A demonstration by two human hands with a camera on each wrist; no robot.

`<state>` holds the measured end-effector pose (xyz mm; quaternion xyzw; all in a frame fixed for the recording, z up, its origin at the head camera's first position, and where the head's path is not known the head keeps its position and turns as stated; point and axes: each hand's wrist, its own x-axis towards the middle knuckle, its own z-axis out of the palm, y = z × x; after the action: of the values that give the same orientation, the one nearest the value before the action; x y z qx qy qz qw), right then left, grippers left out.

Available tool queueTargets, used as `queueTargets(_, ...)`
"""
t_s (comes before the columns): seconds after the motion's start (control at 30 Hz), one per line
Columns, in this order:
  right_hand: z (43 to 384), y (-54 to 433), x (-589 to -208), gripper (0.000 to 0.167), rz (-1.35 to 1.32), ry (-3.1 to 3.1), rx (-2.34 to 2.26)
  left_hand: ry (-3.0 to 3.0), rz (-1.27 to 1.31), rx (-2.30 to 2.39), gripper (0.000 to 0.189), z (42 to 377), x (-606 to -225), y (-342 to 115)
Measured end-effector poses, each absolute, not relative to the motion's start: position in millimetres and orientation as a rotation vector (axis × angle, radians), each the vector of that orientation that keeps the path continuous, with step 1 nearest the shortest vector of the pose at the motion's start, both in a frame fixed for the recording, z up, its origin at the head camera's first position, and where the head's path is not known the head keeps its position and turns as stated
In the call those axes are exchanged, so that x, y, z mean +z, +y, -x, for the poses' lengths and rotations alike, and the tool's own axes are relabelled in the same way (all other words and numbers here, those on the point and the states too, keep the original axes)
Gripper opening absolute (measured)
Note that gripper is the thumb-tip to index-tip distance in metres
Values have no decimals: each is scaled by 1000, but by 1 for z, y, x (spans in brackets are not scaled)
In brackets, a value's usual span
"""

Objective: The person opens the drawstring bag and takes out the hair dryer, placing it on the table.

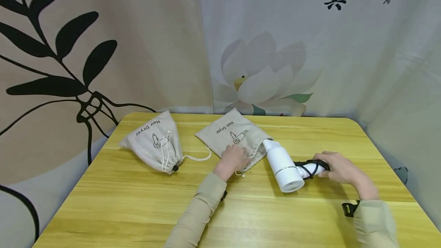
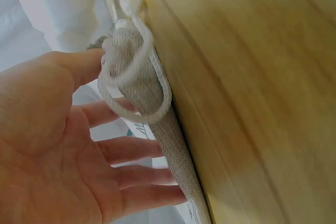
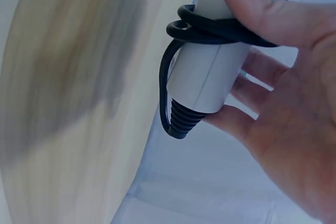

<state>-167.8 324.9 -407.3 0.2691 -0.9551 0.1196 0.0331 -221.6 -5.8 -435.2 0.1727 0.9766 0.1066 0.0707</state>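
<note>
My right hand (image 1: pixel 340 168) grips the handle of a white hair dryer (image 1: pixel 283 167). A black cord (image 3: pixel 220 31) is wound around that handle. The dryer's narrow nozzle end meets the mouth of a flat beige drawstring bag (image 1: pixel 227 129) printed "Hair Dryer"; how far inside it reaches cannot be told. With fairly straight fingers, my left hand (image 1: pixel 233 160) rests on this bag near its mouth. In the left wrist view, the thumb and fingertips touch the bag's cloth (image 2: pixel 137 90), and a white drawstring (image 2: pixel 152 114) loops beside the thumb.
A second, fuller beige bag (image 1: pixel 151 141) with the same print sits at the left, its neck drawn in and a black tip showing. A white string lies between the bags. The wooden table (image 1: pixel 138 209) backs onto printed curtains (image 1: pixel 165 49).
</note>
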Motion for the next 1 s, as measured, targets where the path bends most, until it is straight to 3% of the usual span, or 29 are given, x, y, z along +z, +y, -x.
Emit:
queueTargets(0.33,166,339,-401,39,-755,-2872,385,2887,-463,275,31,223,-430,-9)
queueTargets(0.53,169,339,-398,34,-561,-3000,380,2881,-622,190,24,223,-431,-11)
queueTargets(0.77,176,331,-404,32,-197,-3115,310,2799,-712,150,37,220,-428,-11)
queueTargets(1.0,185,324,-412,41,25,-3158,331,2783,-731,184,45,215,-428,-11)
